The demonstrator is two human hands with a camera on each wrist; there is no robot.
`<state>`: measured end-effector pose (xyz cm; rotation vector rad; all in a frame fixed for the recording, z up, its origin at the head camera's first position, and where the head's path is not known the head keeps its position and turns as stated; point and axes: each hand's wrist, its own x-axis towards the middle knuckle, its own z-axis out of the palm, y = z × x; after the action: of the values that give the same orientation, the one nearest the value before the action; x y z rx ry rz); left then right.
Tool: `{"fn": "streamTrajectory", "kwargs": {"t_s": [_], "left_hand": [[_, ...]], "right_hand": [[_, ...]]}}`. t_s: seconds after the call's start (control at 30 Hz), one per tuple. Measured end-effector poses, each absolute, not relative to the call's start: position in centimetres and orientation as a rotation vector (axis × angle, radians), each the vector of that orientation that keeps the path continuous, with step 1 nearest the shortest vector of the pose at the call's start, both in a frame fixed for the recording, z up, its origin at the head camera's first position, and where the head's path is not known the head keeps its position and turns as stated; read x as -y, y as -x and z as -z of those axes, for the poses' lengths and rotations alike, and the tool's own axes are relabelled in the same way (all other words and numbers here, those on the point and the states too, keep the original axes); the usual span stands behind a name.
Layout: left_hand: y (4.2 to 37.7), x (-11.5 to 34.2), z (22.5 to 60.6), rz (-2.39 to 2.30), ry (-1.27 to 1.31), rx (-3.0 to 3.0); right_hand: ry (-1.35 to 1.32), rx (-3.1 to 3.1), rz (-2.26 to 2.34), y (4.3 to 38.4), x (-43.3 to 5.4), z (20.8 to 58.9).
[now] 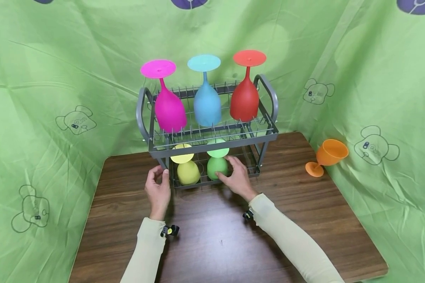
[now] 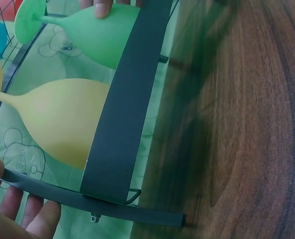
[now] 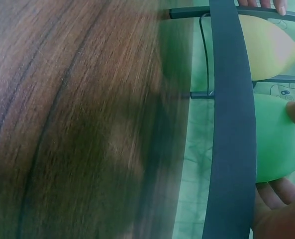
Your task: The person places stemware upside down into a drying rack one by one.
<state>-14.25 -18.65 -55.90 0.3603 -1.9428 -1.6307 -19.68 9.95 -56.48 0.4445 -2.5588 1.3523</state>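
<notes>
A dark metal two-tier dish rack [image 1: 241, 142] stands at the back of the table. On its lower tier, my right hand [image 1: 239, 179] holds an upside-down green goblet [image 1: 217, 167], thumb on one side of the bowl and fingers on the other. My left hand [image 1: 158, 192] grips the rack's front left post; the left wrist view shows thumb and fingers around the dark bar. Beside the green goblet, to its left, a yellow goblet [image 1: 188, 173] is also upside down. In the right wrist view the green bowl [image 3: 279, 142] sits behind the rack's front rail [image 3: 232, 129].
Upside down on the upper tier are a magenta goblet [image 1: 170, 112], a blue goblet [image 1: 207, 106] and a red goblet [image 1: 245, 102]. An orange goblet [image 1: 333, 152] is at the table's right edge. Green cloth [image 1: 92, 78] hangs around the wooden table [image 1: 212, 236].
</notes>
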Motion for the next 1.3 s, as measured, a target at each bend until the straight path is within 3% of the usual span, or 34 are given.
{"fn": "streamTrajectory", "kwargs": {"t_s": [0.63, 0.9, 1.3], "left_hand": [[14.6, 18.7, 56.2, 1.636, -0.356, 1.891], [13.6, 17.7, 53.8, 1.658, -0.323, 1.846], [13.3, 17.7, 53.3, 1.646, -0.333, 1.86]], "right_hand": [[-0.415, 2.459, -1.413, 18.9, -13.0, 56.0], [-0.432, 2.26, -1.639, 16.4, -16.7, 55.1], [-0.177, 2.233, -1.505, 11.9, -24.2, 52.1]]}}
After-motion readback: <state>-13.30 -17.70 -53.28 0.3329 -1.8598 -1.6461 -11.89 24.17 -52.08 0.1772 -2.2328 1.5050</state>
